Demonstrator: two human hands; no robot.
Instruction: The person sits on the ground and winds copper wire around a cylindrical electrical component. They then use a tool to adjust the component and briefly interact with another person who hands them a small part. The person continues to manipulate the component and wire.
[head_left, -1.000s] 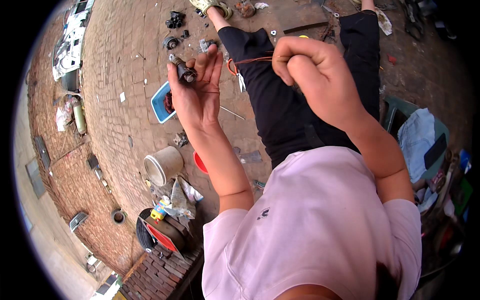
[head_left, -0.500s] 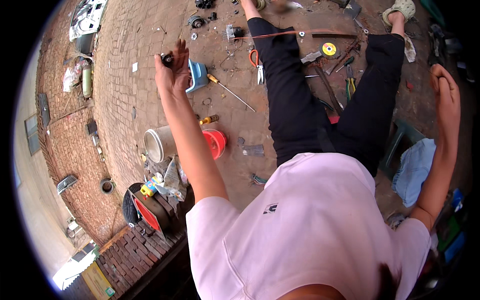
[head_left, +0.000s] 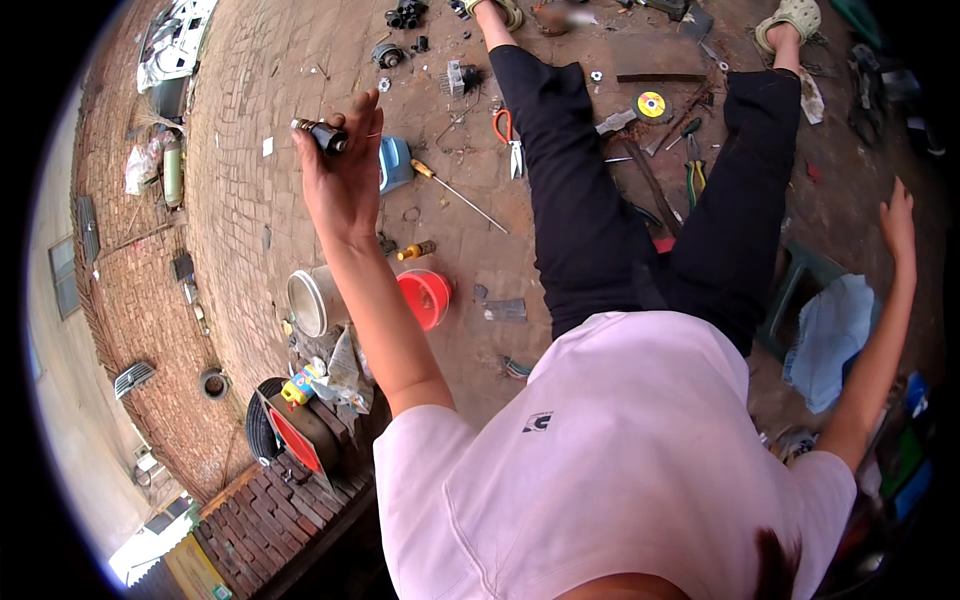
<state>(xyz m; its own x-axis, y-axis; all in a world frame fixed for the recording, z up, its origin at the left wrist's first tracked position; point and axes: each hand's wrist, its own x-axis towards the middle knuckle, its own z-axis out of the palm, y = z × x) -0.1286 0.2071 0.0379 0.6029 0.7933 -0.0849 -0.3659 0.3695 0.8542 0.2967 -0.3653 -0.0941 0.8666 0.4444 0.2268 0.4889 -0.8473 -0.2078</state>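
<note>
My left hand (head_left: 343, 190) is raised at the upper left, fingers pointing up. Between its thumb and fingers it holds a small dark cylindrical part (head_left: 322, 136) with a shiny, pale end. A thin orange strand (head_left: 372, 135) shows beside the fingers. Far to the right, my right hand (head_left: 899, 225) is held out in the air, seen edge-on with its fingers close together. Whatever those fingers pinch is too small to make out. Behind my left hand stands a blue plastic container (head_left: 396, 165), and a long screwdriver (head_left: 460, 196) lies beside it.
Around my legs lie orange-handled scissors (head_left: 508, 140), pliers (head_left: 695, 172), a yellow disc (head_left: 651, 105) and a metal bar (head_left: 660, 76). A red bucket (head_left: 445, 292) and a pale bucket (head_left: 305, 303) stand left of me. A blue cloth (head_left: 830, 345) hangs over a dark green stool (head_left: 785, 290).
My left hand has shifted slightly down and turned, showing more of the dark part. My right hand has moved lower and its fingers have straightened. The orange strand no longer shows across my legs.
</note>
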